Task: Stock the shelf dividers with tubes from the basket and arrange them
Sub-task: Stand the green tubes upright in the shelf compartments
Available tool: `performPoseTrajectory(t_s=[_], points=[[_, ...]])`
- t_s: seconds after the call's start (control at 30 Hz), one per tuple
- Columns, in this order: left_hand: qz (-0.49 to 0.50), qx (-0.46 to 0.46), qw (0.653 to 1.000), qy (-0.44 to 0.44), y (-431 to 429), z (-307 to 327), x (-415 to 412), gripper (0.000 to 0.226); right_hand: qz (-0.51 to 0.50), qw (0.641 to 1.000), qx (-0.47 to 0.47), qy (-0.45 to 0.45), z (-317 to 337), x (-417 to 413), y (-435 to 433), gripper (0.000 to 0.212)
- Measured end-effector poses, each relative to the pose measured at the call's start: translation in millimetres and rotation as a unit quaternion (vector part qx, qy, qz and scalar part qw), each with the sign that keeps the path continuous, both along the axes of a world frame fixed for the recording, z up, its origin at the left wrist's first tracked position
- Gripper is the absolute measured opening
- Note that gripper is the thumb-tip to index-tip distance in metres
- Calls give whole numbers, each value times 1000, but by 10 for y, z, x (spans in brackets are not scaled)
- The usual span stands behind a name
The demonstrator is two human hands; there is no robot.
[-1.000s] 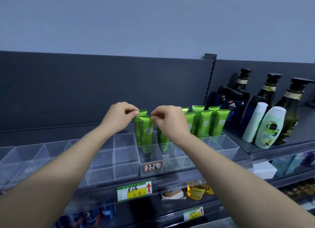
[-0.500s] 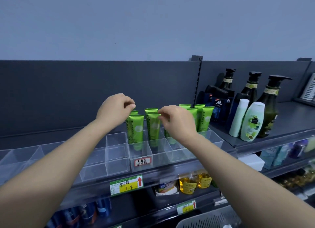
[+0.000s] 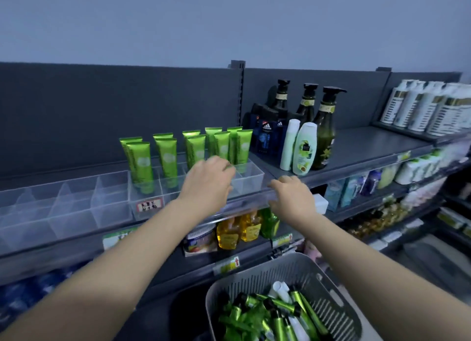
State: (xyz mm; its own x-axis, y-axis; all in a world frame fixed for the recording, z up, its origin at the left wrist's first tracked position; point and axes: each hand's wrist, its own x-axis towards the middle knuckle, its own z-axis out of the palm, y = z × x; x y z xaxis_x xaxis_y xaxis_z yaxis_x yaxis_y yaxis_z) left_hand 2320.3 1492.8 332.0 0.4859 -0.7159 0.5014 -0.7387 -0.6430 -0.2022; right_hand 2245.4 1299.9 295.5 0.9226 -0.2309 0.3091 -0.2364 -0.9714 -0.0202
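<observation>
Several green tubes [image 3: 166, 157] stand upright, caps down, in the right-hand cells of the clear shelf dividers [image 3: 76, 203]. The dividers' left cells hold nothing. My left hand [image 3: 207, 180] hovers in front of the middle tubes, fingers loosely curled, holding nothing. Just off the shelf's front edge, to the right of the dividers, my right hand [image 3: 293, 195] is also empty with relaxed fingers. Below me, the grey perforated basket [image 3: 257, 269] holds several more green tubes [image 3: 277, 323] lying in a heap with a few white ones.
Dark pump bottles [image 3: 326, 126] and white lotion bottles [image 3: 304, 147] stand right of the dividers. White bottles [image 3: 428, 106] line the far-right shelf. Yellow bottles [image 3: 228, 232] and price tags sit on the shelf below.
Both hands have let go of the tubes and dropped down and right, away from the dividers. My view has swung right and down, bringing the basket into sight.
</observation>
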Motion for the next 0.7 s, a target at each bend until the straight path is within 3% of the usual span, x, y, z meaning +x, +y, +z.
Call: performPoseTrajectory(t_s=[0.23, 0.37, 0.7], points=[[-39, 65, 995, 70, -426, -758, -470, 30, -57, 992, 6, 113, -551, -546, -317, 37], [-54, 116, 984, 123, -556, -1233, -587, 34, -77, 982, 33, 167, -928, -703, -428, 45], [-65, 228, 935, 264, -651, -2317, -540, 40, -107, 951, 110, 270, -1807, -871, -497, 35]])
